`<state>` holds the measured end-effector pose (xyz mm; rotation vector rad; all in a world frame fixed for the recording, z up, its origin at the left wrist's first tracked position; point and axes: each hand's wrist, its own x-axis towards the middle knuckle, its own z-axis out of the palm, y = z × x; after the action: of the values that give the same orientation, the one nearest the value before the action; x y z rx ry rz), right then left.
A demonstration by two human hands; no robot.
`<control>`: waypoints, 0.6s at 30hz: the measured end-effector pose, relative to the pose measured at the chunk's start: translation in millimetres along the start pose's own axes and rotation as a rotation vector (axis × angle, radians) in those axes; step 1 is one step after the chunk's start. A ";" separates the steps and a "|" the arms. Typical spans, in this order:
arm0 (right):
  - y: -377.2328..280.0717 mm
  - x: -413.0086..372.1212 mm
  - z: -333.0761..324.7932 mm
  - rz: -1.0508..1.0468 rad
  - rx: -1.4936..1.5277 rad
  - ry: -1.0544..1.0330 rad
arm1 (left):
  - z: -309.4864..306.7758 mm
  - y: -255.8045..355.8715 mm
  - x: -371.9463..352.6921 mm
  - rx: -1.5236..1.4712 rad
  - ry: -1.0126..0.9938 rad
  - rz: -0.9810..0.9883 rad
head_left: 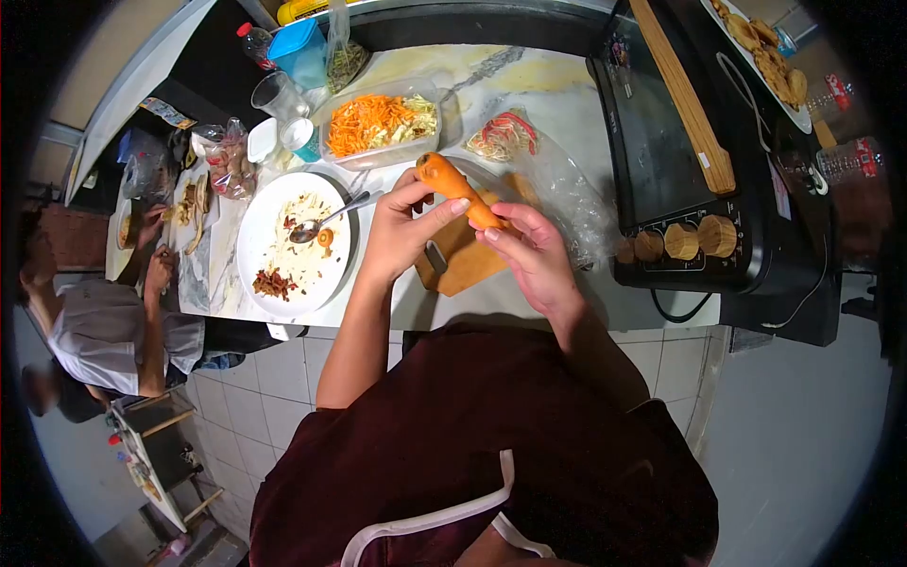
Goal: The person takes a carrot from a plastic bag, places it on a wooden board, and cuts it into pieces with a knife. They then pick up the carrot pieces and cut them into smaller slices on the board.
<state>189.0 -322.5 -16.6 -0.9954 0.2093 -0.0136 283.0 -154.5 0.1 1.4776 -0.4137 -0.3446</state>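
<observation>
A peeled-looking orange carrot [455, 189] is held up between my two hands, slanting down to the right. My left hand [411, 222] grips its thicker upper end, the thumb lying along the side. Fingers of my right hand [534, 250] pinch the lower end. Below the carrot lies a wooden cutting board [463, 260], partly hidden by my hands. Left of my left hand is a white plate [260, 222] with a spoon [307, 230], a carrot end [325, 240] and dark reddish chopped bits [274, 283]. Behind stands a clear plastic container [378, 156] of shredded carrot and pale green shreds.
A clear plastic bag [567, 203] and a bag of shreds [505, 137] lie right of the board. A black oven [690, 142] borders the right. Cups, a blue-lidded tub [299, 55] and a bottle [255, 42] stand back left. Another person [113, 331] works at the far left.
</observation>
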 end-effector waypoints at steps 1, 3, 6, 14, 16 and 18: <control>-0.7 -1.0 -0.6 -0.001 0.002 0.002 | -1.2 -0.1 0.4 0.040 0.001 0.039; -3.9 -3.0 -1.7 -0.020 -0.104 -0.008 | -3.8 1.6 1.6 0.080 0.015 0.074; -7.9 -8.6 -1.3 -0.115 -0.195 0.046 | -7.0 14.1 2.6 0.226 0.061 0.171; -20.1 -17.2 -21.7 -0.120 -0.223 0.096 | -23.5 19.1 -4.4 -0.170 0.009 0.054; -23.1 -17.9 -23.8 -0.125 -0.232 0.115 | -30.6 12.8 -5.4 -0.179 -0.053 0.082; -24.3 -18.0 -26.0 -0.122 -0.231 0.133 | -30.9 11.8 -7.0 -0.398 -0.126 0.096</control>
<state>168.7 -355.4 -6.9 -1.2377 0.2755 -0.1704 291.0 -123.2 10.0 1.0482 -0.4843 -0.4181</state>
